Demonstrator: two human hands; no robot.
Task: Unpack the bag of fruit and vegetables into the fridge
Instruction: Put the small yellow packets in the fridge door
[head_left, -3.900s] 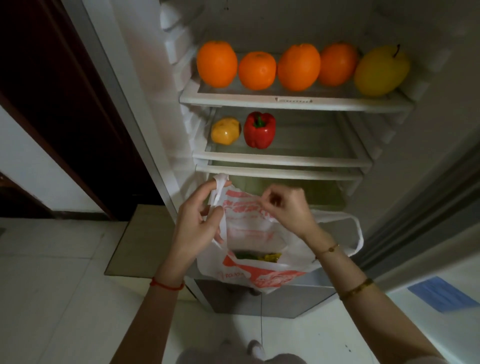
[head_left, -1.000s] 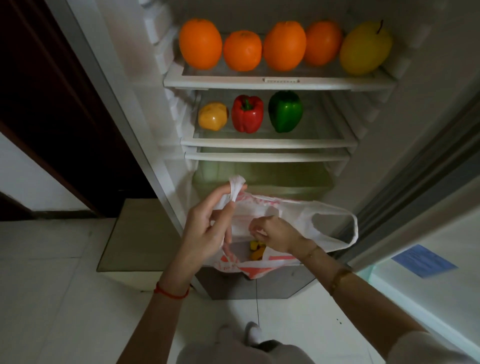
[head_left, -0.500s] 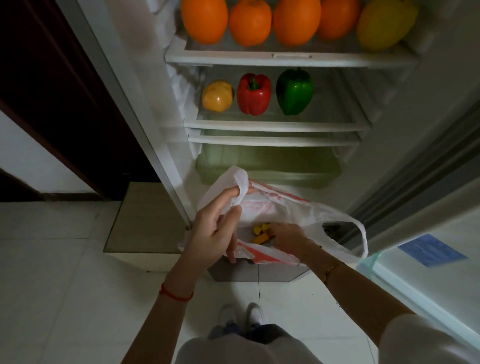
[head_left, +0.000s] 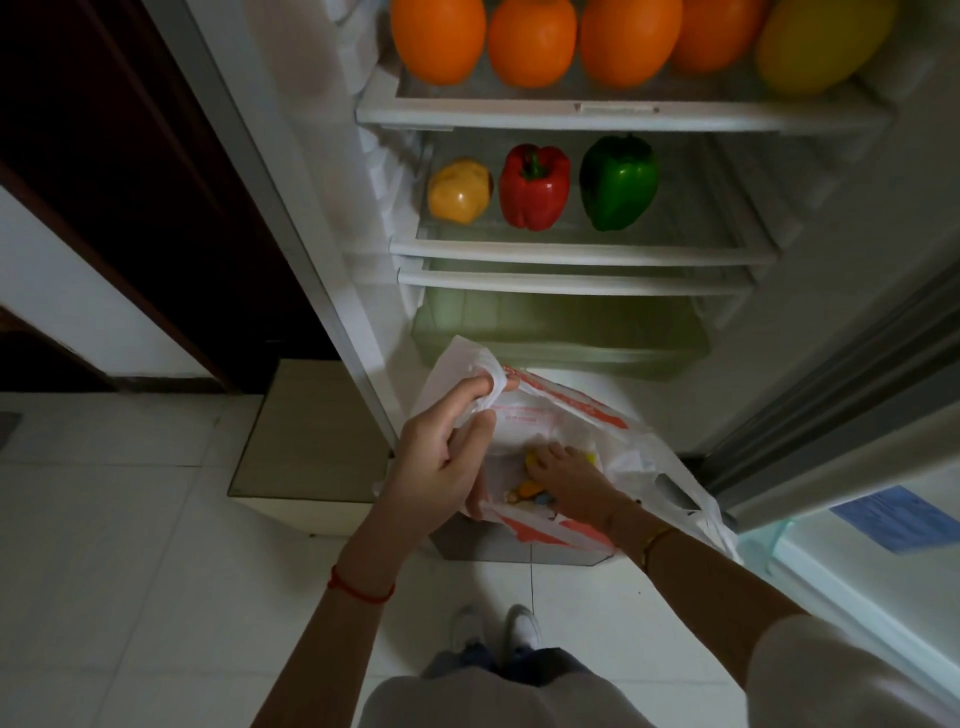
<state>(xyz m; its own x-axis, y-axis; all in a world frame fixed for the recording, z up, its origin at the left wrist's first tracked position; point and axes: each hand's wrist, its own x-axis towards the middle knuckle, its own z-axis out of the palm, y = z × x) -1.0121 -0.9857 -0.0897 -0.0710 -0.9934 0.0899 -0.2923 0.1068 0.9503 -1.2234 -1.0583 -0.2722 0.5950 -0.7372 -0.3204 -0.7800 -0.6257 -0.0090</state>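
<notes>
A white plastic bag (head_left: 571, 415) with red print hangs in front of the open fridge. My left hand (head_left: 441, 457) pinches its left handle and holds the mouth open. Reaching down inside the bag, my right hand (head_left: 566, 480) rests on yellow and orange produce (head_left: 527, 488) at the bottom; whether the fingers grip anything is hidden. On the middle shelf (head_left: 571, 254) sit a yellow fruit (head_left: 460, 191), a red pepper (head_left: 534, 187) and a green pepper (head_left: 618, 182). Several oranges (head_left: 532, 41) and a yellow fruit (head_left: 815, 47) fill the top shelf (head_left: 613, 111).
A greenish crisper drawer (head_left: 561, 332) sits below the shelves, just behind the bag. The fridge door (head_left: 857, 545) stands open on the right. A low beige box (head_left: 306, 441) is on the tiled floor at left. My shoes (head_left: 496, 629) are below the bag.
A green pepper has been added to the middle shelf beside the red one. My right hand has gone from the bag's rim down into the bag. The view has tilted downward.
</notes>
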